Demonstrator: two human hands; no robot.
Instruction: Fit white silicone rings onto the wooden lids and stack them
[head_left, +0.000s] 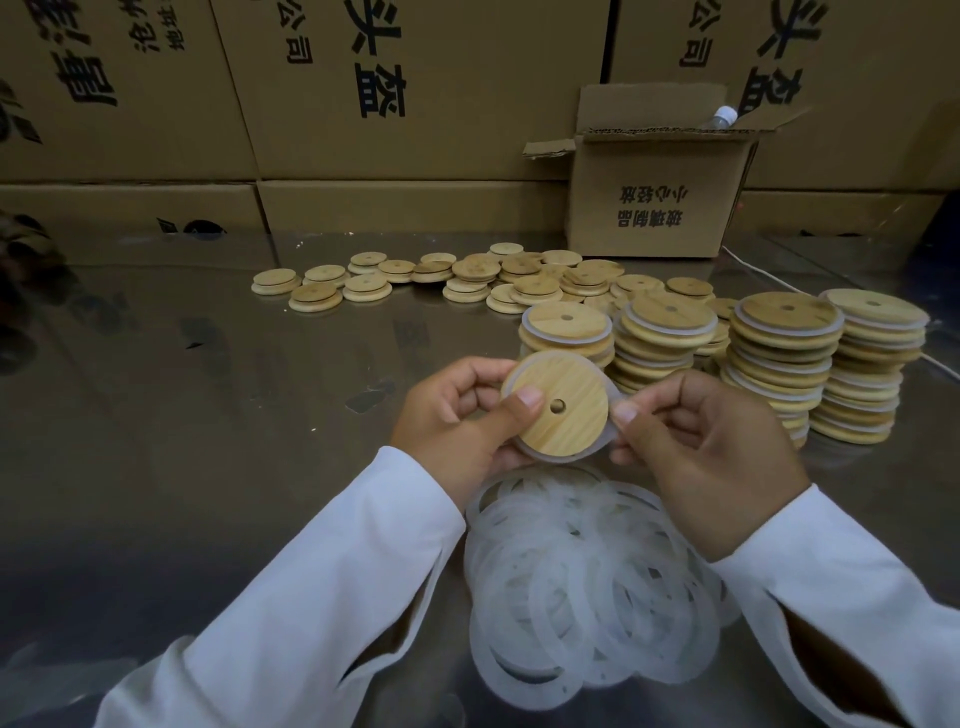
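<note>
My left hand grips a round wooden lid with a centre hole, thumb on its face. A white silicone ring sits partly around the lid's rim. My right hand pinches the ring at the lid's right edge. Below my hands lies a pile of loose white rings on the shiny table. Several stacks of ringed lids stand to the right. Bare wooden lids lie scattered further back.
An open cardboard box stands at the back right with a white-capped bottle poking out. Large printed cartons wall off the back. A white cord runs beside the box. The reflective table surface stretches left.
</note>
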